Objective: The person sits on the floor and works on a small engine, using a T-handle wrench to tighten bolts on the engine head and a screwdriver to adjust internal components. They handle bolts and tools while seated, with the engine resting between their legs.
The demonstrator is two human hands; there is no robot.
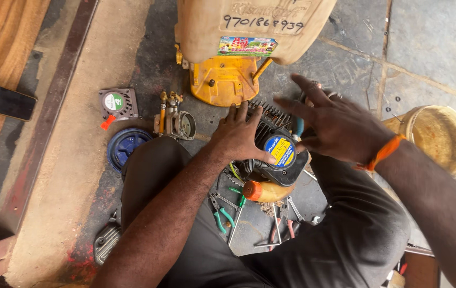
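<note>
Top of cream plastic sprayer tank (pixel 206 26) on its yellow base is cut off by the frame edge; grey metal cover (pixel 105 242) by the left knee is half hidden. Round yellowish plastic bucket (pixel 441 136) at right: contents can't be made out. Small black engine (pixel 276 152) with finned cylinder and round blue-yellow sticker sits on the stone floor between the knees. Left hand (pixel 236 136) lies flat on it, fingers spread. Right hand (pixel 334 125) hovers over it, fingers splayed, gripping nothing. Green-handled pliers (pixel 222 213) just below.
</note>
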